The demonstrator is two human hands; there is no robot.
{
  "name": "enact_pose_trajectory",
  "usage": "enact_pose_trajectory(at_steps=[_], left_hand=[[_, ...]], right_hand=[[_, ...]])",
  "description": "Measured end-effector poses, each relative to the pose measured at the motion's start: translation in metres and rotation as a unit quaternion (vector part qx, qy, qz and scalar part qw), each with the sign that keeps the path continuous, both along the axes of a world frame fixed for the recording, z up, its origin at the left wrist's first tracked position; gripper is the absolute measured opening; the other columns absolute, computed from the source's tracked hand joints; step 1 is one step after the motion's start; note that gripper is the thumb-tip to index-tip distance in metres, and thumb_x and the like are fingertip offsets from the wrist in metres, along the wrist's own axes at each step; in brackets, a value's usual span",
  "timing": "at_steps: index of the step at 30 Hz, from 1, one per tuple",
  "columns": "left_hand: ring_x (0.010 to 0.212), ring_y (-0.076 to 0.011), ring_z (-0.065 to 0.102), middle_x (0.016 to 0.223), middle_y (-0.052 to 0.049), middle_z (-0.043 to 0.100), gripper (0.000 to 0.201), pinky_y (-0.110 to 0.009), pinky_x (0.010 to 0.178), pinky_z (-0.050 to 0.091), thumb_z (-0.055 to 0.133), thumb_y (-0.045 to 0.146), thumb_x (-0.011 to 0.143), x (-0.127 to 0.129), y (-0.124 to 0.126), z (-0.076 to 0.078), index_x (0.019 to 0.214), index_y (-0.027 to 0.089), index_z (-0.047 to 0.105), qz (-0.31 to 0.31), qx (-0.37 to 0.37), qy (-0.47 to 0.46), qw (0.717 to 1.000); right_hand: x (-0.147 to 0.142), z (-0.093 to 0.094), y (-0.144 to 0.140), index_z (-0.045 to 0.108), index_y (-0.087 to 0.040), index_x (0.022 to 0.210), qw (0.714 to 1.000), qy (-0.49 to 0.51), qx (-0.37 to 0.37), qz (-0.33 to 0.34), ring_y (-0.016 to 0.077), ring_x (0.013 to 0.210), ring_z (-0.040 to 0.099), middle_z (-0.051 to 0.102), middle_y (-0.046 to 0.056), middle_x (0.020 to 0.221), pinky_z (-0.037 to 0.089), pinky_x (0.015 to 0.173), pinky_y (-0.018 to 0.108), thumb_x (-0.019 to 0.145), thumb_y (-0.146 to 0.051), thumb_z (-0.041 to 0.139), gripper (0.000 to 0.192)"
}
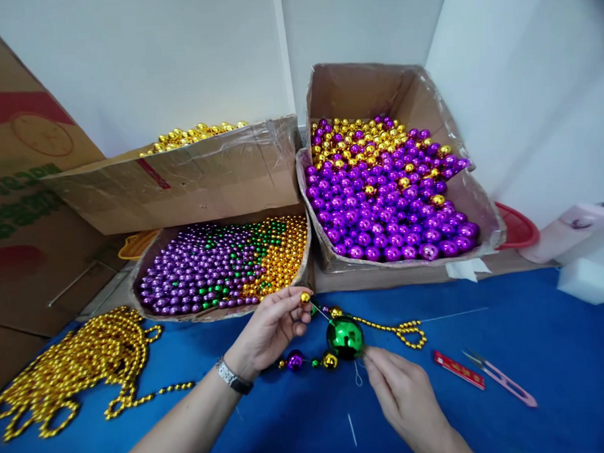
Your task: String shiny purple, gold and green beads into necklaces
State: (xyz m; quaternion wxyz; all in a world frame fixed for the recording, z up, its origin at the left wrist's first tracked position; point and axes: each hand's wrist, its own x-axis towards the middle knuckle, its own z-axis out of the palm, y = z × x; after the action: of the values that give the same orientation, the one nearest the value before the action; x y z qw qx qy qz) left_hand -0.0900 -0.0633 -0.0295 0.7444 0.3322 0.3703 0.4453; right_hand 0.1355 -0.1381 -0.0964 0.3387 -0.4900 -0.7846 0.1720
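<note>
Being strung on a thread is a short run of beads, with the large green bauble [345, 336] taken as the landmark. A small gold bead [305, 297] is being pinched between thumb and forefinger of the left hand [270, 330], up and to the left of the bauble, and a thin needle [321, 311] is being seen slanting from it toward the bauble. The right hand [401, 388], just below and right of the bauble, is being kept loosely curled, its fingertips closed at the bauble's lower edge, seemingly on the thread; this cannot be told for sure. A purple bead [295, 360] and a gold bead [329, 361] are already lying threaded just below-left of the bauble, and a gold chain end [399, 330] is trailing right. Judging by this, the strand is being only begun. Bare blue table [534, 350] is lying open to the right, past the red cutter [458, 370] and pink snips [500, 377]; bead boxes [224, 265] are closing off the far side.
</note>
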Motion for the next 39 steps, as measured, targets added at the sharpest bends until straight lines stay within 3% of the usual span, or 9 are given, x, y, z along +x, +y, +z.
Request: enact_pose_trajectory(at_steps=[5,8,12,17,24,28,33,36,39], left_hand=[[0.063,-0.0097,0.053,0.073,-0.002,0.056,0.019,-0.018,0.051,0.042,0.062,0.026,0.082,0.002,-0.002,0.005,0.097,0.013,0.061,-0.003,0.059,0.104,0.993],[0.061,-0.0092,0.052,0.076,-0.002,0.06,0.02,-0.019,0.054,0.043,0.067,0.027,0.078,0.011,-0.009,0.003,0.093,0.014,0.064,-0.029,0.15,0.241,0.958],[0.069,-0.0128,0.057,0.083,-0.006,0.064,0.017,-0.022,0.061,0.045,0.062,0.029,0.081,0.033,-0.024,-0.024,0.086,0.014,0.068,-0.073,0.225,0.294,0.926],[0.075,-0.0153,0.061,0.082,-0.005,0.067,0.017,-0.025,0.068,0.047,0.058,0.029,0.085,0.053,-0.032,-0.05,0.081,0.016,0.068,-0.081,0.301,0.339,0.888],[0.068,-0.0121,0.063,0.075,-0.001,0.069,0.011,-0.02,0.064,0.047,0.06,0.026,0.084,0.061,-0.018,0.009,0.084,0.017,0.068,-0.056,0.383,0.379,0.84],[0.071,-0.0135,0.064,0.078,-0.002,0.07,0.01,-0.021,0.065,0.05,0.063,0.025,0.082,0.07,-0.014,0.03,0.084,0.017,0.068,0.0,0.377,0.336,0.863],[0.093,-0.0185,0.062,0.108,-0.009,0.065,0.031,-0.03,0.077,0.052,0.057,0.025,0.085,0.082,-0.017,0.009,0.115,0.018,0.055,-0.022,0.354,0.244,0.903],[0.105,-0.0223,0.056,0.118,-0.01,0.059,0.043,-0.035,0.089,0.046,0.065,0.027,0.078,0.099,-0.024,-0.018,0.118,0.019,0.052,-0.157,0.437,0.269,0.844],[0.102,-0.0212,0.055,0.104,-0.007,0.063,0.021,-0.035,0.091,0.042,0.061,0.028,0.081,0.118,-0.029,-0.045,0.1,0.019,0.059,-0.232,0.504,0.317,0.769]], right_hand=[[0.005,-0.009,-0.001,0.059,-0.02,0.099,0.997,-0.058,0.044,-0.022,0.0197,0.068,0.061,0.061,0.005,0.071,0.046,0.065,0.029,0.093,-0.017,0.036,0.025],[0.011,-0.02,-0.003,0.057,-0.02,0.107,0.995,-0.091,0.037,-0.035,0.0205,0.069,0.061,0.062,0.007,0.076,0.046,0.064,0.03,0.093,-0.015,0.034,0.027],[0.02,-0.047,-0.009,0.051,-0.017,0.11,0.997,-0.039,-0.063,-0.034,0.0184,0.075,0.064,0.065,0.008,0.083,0.05,0.064,0.026,0.092,-0.014,0.031,0.026],[0.042,-0.067,-0.016,0.056,-0.019,0.104,0.993,-0.059,-0.085,-0.049,0.0183,0.072,0.066,0.065,0.007,0.087,0.052,0.062,0.027,0.088,-0.013,0.035,0.027],[0.043,-0.015,-0.004,0.049,-0.023,0.127,0.997,0.027,-0.062,-0.046,0.0198,0.11,0.055,0.057,0.008,0.12,0.045,0.093,0.033,0.094,-0.021,0.038,0.034],[0.032,0.009,0.001,0.059,-0.023,0.11,0.99,0.106,-0.095,0.004,0.0156,0.084,0.061,0.064,0.004,0.095,0.049,0.075,0.026,0.096,-0.022,0.038,0.025],[0.042,0.038,0.001,0.06,-0.022,0.099,0.972,0.2,-0.122,-0.027,0.0114,0.064,0.057,0.058,-0.001,0.071,0.044,0.06,0.023,0.097,-0.027,0.041,0.02],[0.044,0.06,-0.002,0.058,-0.022,0.104,0.951,0.275,-0.143,-0.019,0.0102,0.059,0.053,0.053,-0.003,0.065,0.043,0.057,0.022,0.097,-0.029,0.04,0.021],[0.046,0.078,-0.007,0.058,-0.022,0.108,0.933,0.332,-0.136,0.001,0.01,0.059,0.053,0.053,-0.003,0.063,0.043,0.06,0.024,0.097,-0.029,0.043,0.02]])
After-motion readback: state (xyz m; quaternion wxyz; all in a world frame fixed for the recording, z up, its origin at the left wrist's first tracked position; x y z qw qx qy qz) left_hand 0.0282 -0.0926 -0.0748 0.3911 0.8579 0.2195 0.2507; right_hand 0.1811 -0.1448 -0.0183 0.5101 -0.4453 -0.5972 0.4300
